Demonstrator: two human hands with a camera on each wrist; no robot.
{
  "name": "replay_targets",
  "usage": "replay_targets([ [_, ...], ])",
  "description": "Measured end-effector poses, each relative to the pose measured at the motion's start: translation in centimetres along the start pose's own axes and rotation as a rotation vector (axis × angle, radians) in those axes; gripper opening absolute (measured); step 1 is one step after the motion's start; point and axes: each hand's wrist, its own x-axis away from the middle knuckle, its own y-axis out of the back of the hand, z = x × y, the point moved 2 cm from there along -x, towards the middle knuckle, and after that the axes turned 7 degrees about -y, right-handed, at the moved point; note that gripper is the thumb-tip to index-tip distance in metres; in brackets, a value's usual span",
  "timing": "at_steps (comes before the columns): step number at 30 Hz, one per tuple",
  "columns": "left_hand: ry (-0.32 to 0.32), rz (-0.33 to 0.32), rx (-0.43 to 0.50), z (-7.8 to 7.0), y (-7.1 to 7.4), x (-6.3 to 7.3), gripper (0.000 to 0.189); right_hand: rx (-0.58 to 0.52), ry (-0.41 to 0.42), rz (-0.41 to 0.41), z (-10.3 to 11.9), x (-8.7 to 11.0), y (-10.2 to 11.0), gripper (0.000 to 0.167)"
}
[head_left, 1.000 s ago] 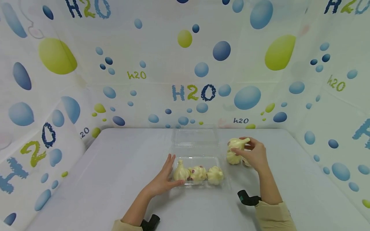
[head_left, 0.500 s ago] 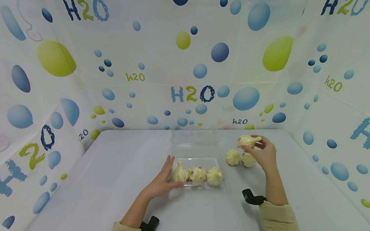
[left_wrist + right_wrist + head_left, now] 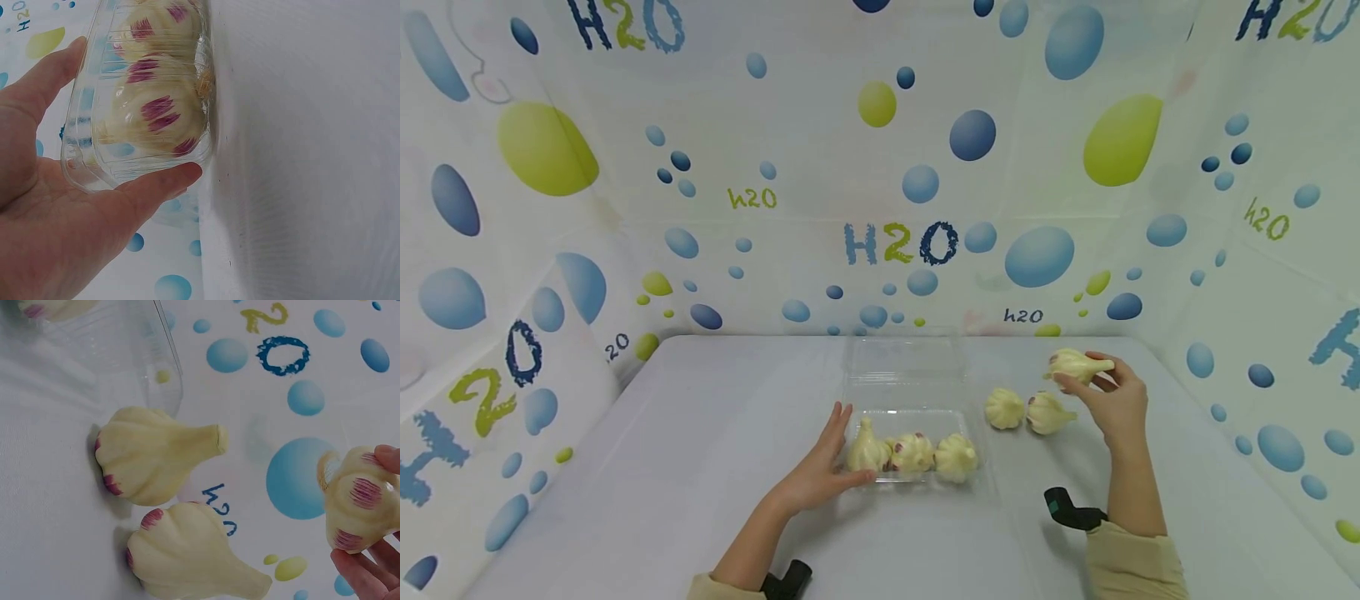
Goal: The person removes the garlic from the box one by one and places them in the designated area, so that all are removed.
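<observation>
My right hand (image 3: pixel 1118 408) pinches a garlic bulb (image 3: pixel 1072 365) between thumb and fingers, raised at the back right with its stem pointing right. Purple streaks mark the bulb (image 3: pixel 350 515) in the right wrist view. Just left of that hand, two more garlic bulbs, one round (image 3: pixel 1004 408) and one with its stem to the right (image 3: pixel 1047 412), lie side by side on the table. With thumb and fingers spread, my left hand (image 3: pixel 816 475) touches the left end of a clear plastic container (image 3: pixel 80 140). Three garlic bulbs (image 3: pixel 912 454) sit in a row inside it.
The container's clear lid (image 3: pixel 906 360) lies folded back behind it, towards the far edge. A white table (image 3: pixel 730 417) carries everything. Behind it and at both sides stands a white sheet (image 3: pixel 805 125) printed with blue and green drops.
My right hand has carried its garlic bulb to the right, away from the two bulbs on the table, uncovering them. The left hand and the container have stayed in place.
</observation>
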Motion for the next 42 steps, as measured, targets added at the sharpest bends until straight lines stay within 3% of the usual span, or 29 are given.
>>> replay_targets([
  [14, 0.001, 0.004, 0.008, 0.0, 0.0, 0.0, 0.1, -0.06, -0.079, -0.071, -1.8, -1.2, 0.9, 0.066],
  [18, 0.0, 0.004, 0.016, -0.1, 0.0, 0.0, 0.099, -0.116, -0.069, -0.094, -2.8, -1.7, 1.0, 0.063],
  [25, -0.011, 0.001, 0.018, -0.5, 0.1, 0.0, 0.099, -0.054, -0.129, -0.121, -3.0, -1.7, 1.2, 0.067],
  [26, -0.01, 0.001, 0.018, -0.5, 0.1, 0.0, 0.099, -0.064, -0.126, -0.125, -4.1, -2.7, 1.2, 0.068],
  [31, -0.014, -0.001, 0.015, -0.6, 0.1, 0.0, 0.099, -0.066, -0.106, -0.137, -5.8, -3.9, 1.2, 0.066],
  [36, -0.011, 0.003, 0.022, -0.6, 0.1, 0.0, 0.099, -0.019, -0.122, -0.142, -4.2, -2.1, 1.3, 0.065],
  [42, -0.007, -0.006, 0.026, -0.3, 0.0, 0.0, 0.099, -0.021, -0.142, -0.145, -4.9, -2.0, 1.2, 0.064],
])
